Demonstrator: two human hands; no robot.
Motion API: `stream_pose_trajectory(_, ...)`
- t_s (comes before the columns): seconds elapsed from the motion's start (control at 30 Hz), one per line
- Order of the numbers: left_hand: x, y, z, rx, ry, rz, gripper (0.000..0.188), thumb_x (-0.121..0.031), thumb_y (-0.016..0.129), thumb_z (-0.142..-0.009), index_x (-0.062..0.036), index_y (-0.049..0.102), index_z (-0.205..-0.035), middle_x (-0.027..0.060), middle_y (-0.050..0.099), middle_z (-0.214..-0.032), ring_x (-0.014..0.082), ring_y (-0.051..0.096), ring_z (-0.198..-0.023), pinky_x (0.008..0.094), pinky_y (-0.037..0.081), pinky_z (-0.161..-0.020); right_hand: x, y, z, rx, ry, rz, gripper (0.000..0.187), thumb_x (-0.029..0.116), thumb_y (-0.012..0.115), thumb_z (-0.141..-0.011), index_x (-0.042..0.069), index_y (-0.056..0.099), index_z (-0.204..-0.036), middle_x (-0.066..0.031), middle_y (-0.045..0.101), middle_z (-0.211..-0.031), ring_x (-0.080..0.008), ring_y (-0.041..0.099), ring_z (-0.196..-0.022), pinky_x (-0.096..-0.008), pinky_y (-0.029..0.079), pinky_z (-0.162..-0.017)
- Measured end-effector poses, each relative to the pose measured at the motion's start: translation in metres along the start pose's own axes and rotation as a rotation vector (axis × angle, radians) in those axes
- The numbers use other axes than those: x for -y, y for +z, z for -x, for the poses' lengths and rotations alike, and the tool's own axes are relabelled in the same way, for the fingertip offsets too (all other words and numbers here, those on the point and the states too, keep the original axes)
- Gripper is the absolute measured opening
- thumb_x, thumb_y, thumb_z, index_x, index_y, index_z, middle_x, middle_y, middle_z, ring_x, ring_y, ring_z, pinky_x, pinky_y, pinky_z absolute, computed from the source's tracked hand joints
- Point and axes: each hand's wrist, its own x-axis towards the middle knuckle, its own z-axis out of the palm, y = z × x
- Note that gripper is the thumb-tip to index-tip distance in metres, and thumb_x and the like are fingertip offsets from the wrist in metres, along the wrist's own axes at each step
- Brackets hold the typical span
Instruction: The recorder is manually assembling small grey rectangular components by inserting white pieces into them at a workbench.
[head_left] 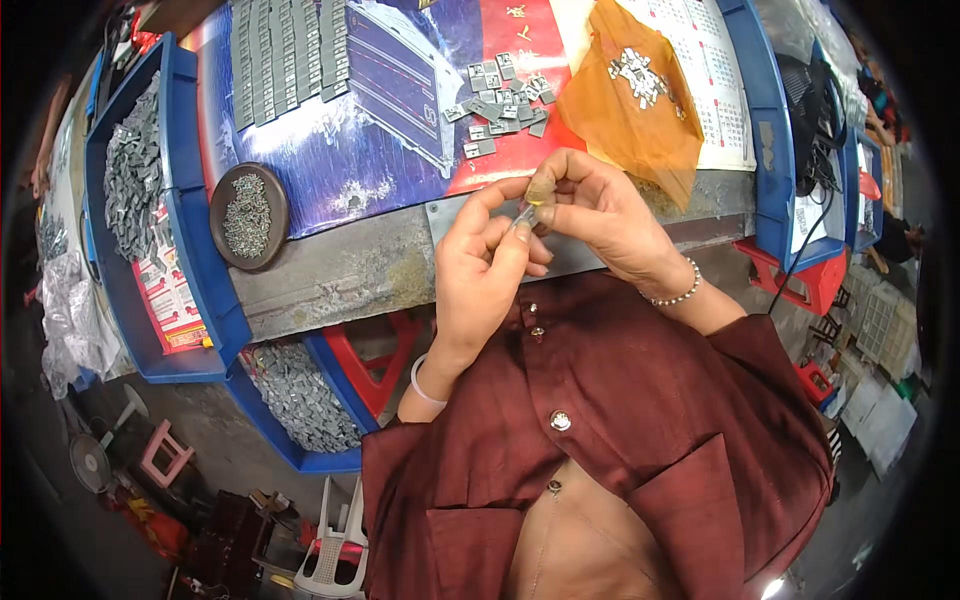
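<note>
Over the table's near edge, my two hands meet at the fingertips. My left hand [487, 255] is closed in a pinch on a small pale piece [524, 216], most of it hidden by the fingers. From the other side my right hand [605, 215] is closed against the same spot. A yellowish-brown bit [541, 189] shows at its fingertips; whether it is a finger cover or a held thing I cannot tell. Just beyond lie loose small grey parts [508, 105] in a pile. Farther right, small whitish pieces [640, 78] rest on an orange-brown sheet [600, 115].
Rows of grey parts [290, 60] lie at the back left. A round dark dish [222, 215] holds tiny metal pieces. Blue bins [205, 240] with grey parts stand at the left, one lower down. Another blue bin [768, 150] and a black cable [815, 215] are at the right.
</note>
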Motion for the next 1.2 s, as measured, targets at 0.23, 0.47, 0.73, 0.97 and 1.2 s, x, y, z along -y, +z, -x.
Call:
stream_pose_trajectory(0.23, 0.0, -0.001, 0.001, 0.03, -0.02, 0.023, 0.033, 0.0, 0.047, -0.092, 0.0028, 0.047, -0.124, 0.0032, 0.061, -0.072, 0.0064, 0.059, -0.065, 0.0208, 0.052, -0.061, -0.004, 0.0, -0.001, -0.052, -0.093, 0.119, 0.014, 0.002, 0.058, -0.087, 0.003, 0.053, -0.099, -0.0008, 0.057, -0.094, -0.0072, 0.056, -0.084, -0.0221, 0.046, -0.076)
stream_pose_trajectory(0.47, -0.003, -0.004, 0.001, 0.016, -0.04, 0.045, 0.035, 0.001, 0.046, -0.091, 0.0025, 0.046, -0.126, 0.0036, 0.061, -0.071, 0.0067, 0.059, -0.064, 0.0207, 0.051, -0.06, -0.001, 0.001, -0.001, -0.064, -0.133, 0.22, 0.017, 0.004, 0.058, -0.087, 0.001, 0.052, -0.102, -0.0022, 0.058, -0.095, -0.0074, 0.056, -0.087, -0.0234, 0.047, -0.079)
stream_pose_trajectory(0.73, -0.012, -0.014, -0.001, 0.138, -0.127, 0.076, 0.042, 0.0, 0.047, -0.09, 0.0008, 0.04, -0.131, 0.0043, 0.061, -0.072, 0.0073, 0.058, -0.063, 0.0209, 0.049, -0.057, 0.013, -0.009, 0.004, 0.105, -0.37, 0.742, 0.023, 0.002, 0.062, -0.081, 0.0, 0.058, -0.104, -0.0072, 0.063, -0.099, -0.0163, 0.061, -0.088, -0.0293, 0.049, -0.08)
stream_pose_trajectory(0.97, -0.012, -0.014, 0.001, 0.156, -0.16, 0.109, 0.043, 0.001, 0.046, -0.09, 0.0, 0.039, -0.132, 0.0041, 0.06, -0.072, 0.0078, 0.058, -0.063, 0.0213, 0.05, -0.057, 0.016, -0.009, 0.004, 0.213, -0.453, 0.824, 0.023, 0.0, 0.067, -0.077, 0.001, 0.059, -0.098, -0.0086, 0.063, -0.097, -0.0231, 0.06, -0.091, -0.0345, 0.048, -0.083)
stream_pose_trajectory(1.2, -0.02, -0.01, 0.005, 0.116, -0.079, -0.043, 0.048, 0.004, 0.047, -0.088, -0.0006, 0.036, -0.134, 0.0044, 0.06, -0.071, 0.0076, 0.058, -0.064, 0.0212, 0.049, -0.057, 0.023, -0.009, 0.003, 0.216, -0.596, 0.934, 0.028, 0.0, 0.069, -0.074, 0.002, 0.059, -0.101, -0.0091, 0.062, -0.1, -0.0264, 0.059, -0.092, -0.0367, 0.048, -0.083)
